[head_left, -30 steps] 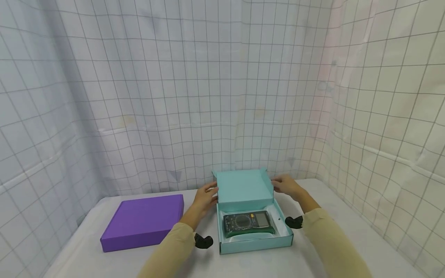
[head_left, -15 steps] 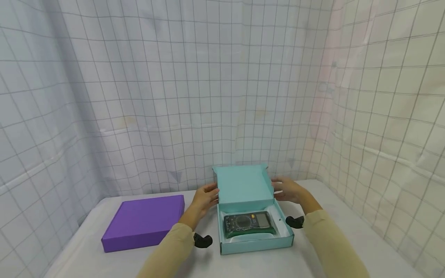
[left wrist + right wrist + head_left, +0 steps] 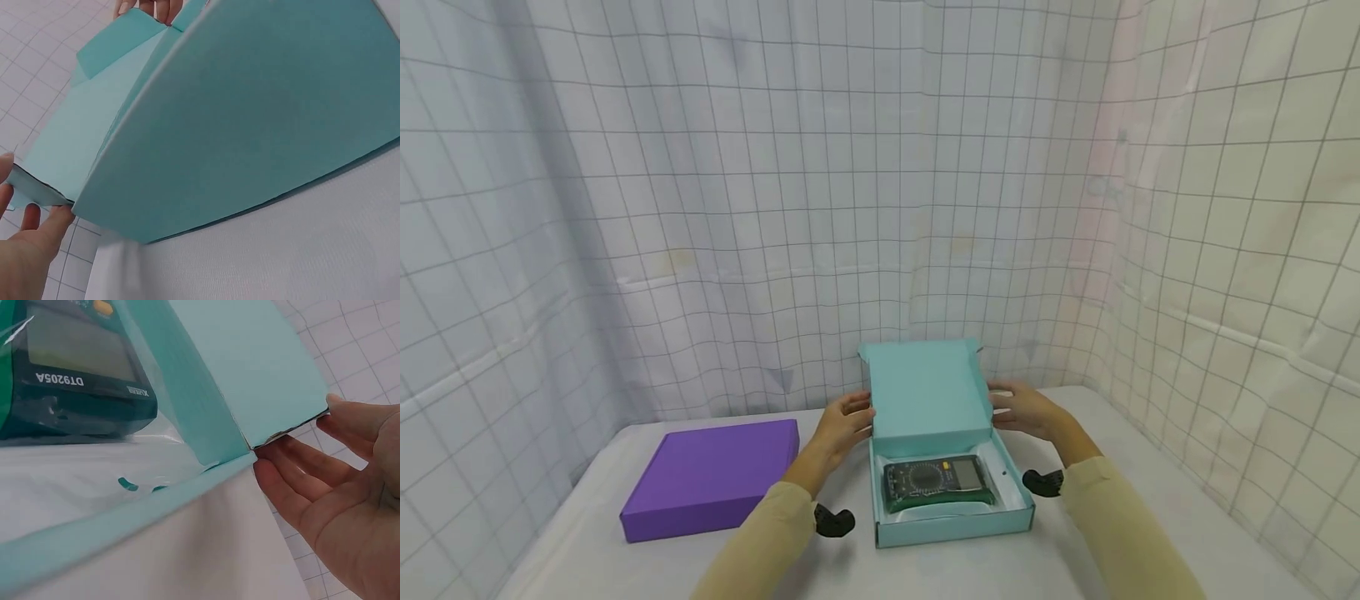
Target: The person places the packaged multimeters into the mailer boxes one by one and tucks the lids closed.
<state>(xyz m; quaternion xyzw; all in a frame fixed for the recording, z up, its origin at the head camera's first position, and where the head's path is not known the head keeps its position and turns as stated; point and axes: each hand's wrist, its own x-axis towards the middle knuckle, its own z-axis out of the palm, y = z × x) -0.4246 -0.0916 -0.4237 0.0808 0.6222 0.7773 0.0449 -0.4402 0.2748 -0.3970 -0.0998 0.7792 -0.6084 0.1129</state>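
Note:
A light-teal cardboard box [image 3: 953, 531] lies on the table with its lid [image 3: 928, 392] raised and leaning back. Inside, on white lining, rests a digital multimeter [image 3: 936, 481], dark-faced with a green holster and clear wrapping; its label is readable upside down in the right wrist view. My left hand [image 3: 842, 423] holds the lid's left edge low down, fingers about the side flap [image 3: 37, 189] in the left wrist view. Opposite it, my right hand [image 3: 1026, 411] holds the lid's right edge, with thumb [image 3: 356, 415] and fingers around the side flap. Some fingertips are hidden behind the cardboard.
A closed purple box [image 3: 715, 475] sits on the white-covered table [image 3: 673, 571], left of my left forearm. Behind and to the right hangs a white gridded curtain [image 3: 895, 208], close to the raised lid.
The lid has tilted further upright, its top edge rising. My right hand has shifted slightly, its fingers spreading along the lid's edge; the left hand stays nearly where it was.

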